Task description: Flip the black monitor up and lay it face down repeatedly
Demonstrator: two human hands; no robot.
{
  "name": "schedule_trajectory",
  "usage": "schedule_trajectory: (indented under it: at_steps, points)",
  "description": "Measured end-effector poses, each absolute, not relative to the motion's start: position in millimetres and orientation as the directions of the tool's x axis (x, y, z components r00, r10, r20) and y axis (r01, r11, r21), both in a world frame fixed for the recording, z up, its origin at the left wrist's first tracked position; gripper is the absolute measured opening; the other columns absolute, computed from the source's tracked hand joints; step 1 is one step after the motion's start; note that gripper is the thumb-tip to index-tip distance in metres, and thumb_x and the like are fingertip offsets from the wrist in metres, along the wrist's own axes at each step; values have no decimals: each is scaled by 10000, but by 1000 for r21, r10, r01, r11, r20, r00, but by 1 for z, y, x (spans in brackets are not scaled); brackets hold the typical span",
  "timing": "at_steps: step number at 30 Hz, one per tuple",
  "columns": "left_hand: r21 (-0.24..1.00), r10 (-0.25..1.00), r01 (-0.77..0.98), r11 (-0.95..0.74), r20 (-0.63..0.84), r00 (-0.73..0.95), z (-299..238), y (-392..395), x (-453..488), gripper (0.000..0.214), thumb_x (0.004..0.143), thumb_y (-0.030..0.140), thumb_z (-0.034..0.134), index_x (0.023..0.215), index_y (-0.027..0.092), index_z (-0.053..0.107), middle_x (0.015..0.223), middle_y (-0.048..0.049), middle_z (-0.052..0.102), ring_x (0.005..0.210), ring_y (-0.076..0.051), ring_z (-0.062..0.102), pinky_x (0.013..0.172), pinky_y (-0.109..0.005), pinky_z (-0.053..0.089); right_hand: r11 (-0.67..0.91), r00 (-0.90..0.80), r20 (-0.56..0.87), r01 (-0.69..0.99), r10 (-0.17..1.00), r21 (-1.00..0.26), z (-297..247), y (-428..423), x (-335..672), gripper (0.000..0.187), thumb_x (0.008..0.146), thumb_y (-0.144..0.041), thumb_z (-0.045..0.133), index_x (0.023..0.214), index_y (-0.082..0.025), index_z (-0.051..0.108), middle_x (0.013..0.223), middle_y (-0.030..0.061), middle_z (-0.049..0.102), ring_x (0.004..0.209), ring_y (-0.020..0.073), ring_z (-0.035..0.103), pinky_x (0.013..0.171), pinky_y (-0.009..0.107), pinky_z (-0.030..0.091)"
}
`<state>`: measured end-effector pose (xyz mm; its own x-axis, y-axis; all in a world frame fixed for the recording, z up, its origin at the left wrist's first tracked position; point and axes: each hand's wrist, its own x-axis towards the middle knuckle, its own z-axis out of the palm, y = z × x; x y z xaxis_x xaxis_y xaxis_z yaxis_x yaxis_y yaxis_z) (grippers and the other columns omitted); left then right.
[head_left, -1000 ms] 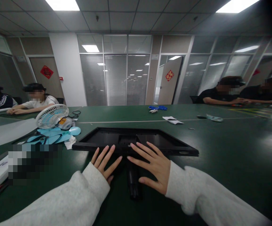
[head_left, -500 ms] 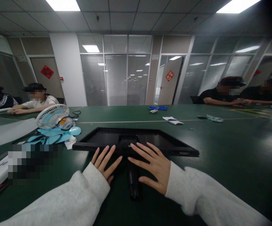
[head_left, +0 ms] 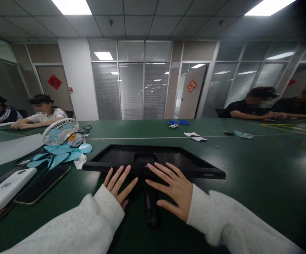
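Observation:
A wide black panel with a raised rim, like a monitor's housing (head_left: 121, 154), lies on the green table in front of me. From under its near edge a black rounded post (head_left: 150, 210), like a stand's neck, points toward me. My left hand (head_left: 118, 187) is spread at the near edge, left of the post. On the other side my right hand (head_left: 172, 188) is also open, its fingertips over the near rim. Neither hand grips anything; whether the fingers press on the panel I cannot tell.
Left on the table are a white fan (head_left: 61, 132), light-blue fan blades (head_left: 60, 155), a phone (head_left: 43, 185) and a white box-like device (head_left: 7, 190). Farther back lie blue gloves (head_left: 179, 122) and white paper (head_left: 196, 137). Several people sit at both far sides.
Both hands keep the same spread pose at the panel. The whole view has shifted very slightly, with everything a little lower and to the right.

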<state>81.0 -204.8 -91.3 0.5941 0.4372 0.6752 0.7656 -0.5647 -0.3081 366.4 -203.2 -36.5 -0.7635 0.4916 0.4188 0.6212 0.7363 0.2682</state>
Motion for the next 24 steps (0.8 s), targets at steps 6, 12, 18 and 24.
schedule_trajectory:
  at_steps: [6, 12, 18, 24]
  points:
    - [-295, 427, 763, -576, 688, 588, -92, -203, 81, 690, 818, 418, 631, 1448, 303, 372, 1575, -102, 171, 1407, -338, 240, 1148, -536, 102, 742, -763, 426, 618, 486, 260, -35, -203, 367, 533, 898, -557, 458, 1384, -339, 470, 1579, 4, 128, 1423, 264, 189, 1125, 523, 165]
    - [-311, 436, 767, -561, 677, 593, -93, -203, 82, 719, 791, 441, 666, 1439, 320, 380, 1579, -95, 157, 1415, -329, 226, 1153, -519, 92, 744, -756, 420, 625, 502, 234, -37, -203, 368, 537, 887, -553, 478, 1379, -338, 477, 1580, -4, 122, 1423, 266, 184, 1133, 521, 141]
    - [-314, 455, 771, -554, 661, 596, -92, -204, 82, 722, 796, 451, 652, 1446, 322, 366, 1577, -95, 169, 1413, -330, 235, 1155, -519, 84, 739, -758, 407, 628, 510, 244, -37, -202, 369, 539, 885, -552, 479, 1379, -335, 479, 1581, -9, 109, 1425, 261, 180, 1137, 517, 139]
    - [-308, 419, 761, -572, 687, 593, -94, -202, 82, 658, 839, 440, 600, 1443, 297, 382, 1561, -109, 218, 1412, -329, 238, 1152, -523, 100, 745, -758, 410, 625, 507, 233, -37, -202, 370, 527, 879, -540, 499, 1361, -326, 505, 1579, -1, 125, 1421, 272, 189, 1136, 520, 141]
